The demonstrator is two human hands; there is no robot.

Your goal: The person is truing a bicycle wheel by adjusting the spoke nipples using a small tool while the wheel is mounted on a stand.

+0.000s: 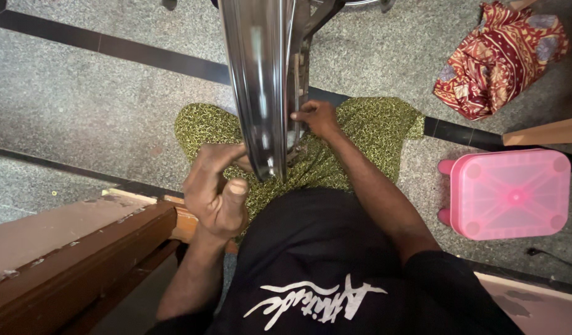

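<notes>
Head view, looking straight down at a seated person's lap. Far left: wooden frame (pixel 81 260), brown with chipped paint, running diagonally along the bottom-left corner over a speckled grey floor (pixel 81 99) with dark stripe inlays. Left hand (pixel 216 192) sits just left of centre, fingers curled in, thumb up, fingertips pressed against the lower end of the metal rim; looks like it pinches the rim's edge, though the exact contact is hidden behind the knuckles. Metal rim (pixel 261 80), shiny chrome and curved, comes down from the top edge to the lap, standing on edge between the two hands, its bottom end over the green patterned cloth (pixel 360 130) that covers the legs. Thin spokes or rods show along the rim's right side, blurred. Right hand (pixel 318 118) is just right of the rim, fingers pressed together on a small part at the rim's inner side; what it pinches is too small to tell. Right forearm runs diagonally down to the black T-shirt (pixel 323 260) with a white print, filling the bottom centre. Further right: pink plastic stool (pixel 512 193) on the floor, well apart from the hands. Top right: a bunched red patterned cloth (pixel 497 56) on the floor, and just below it a wooden plank edge (pixel 546 132) poking in from the right side.
</notes>
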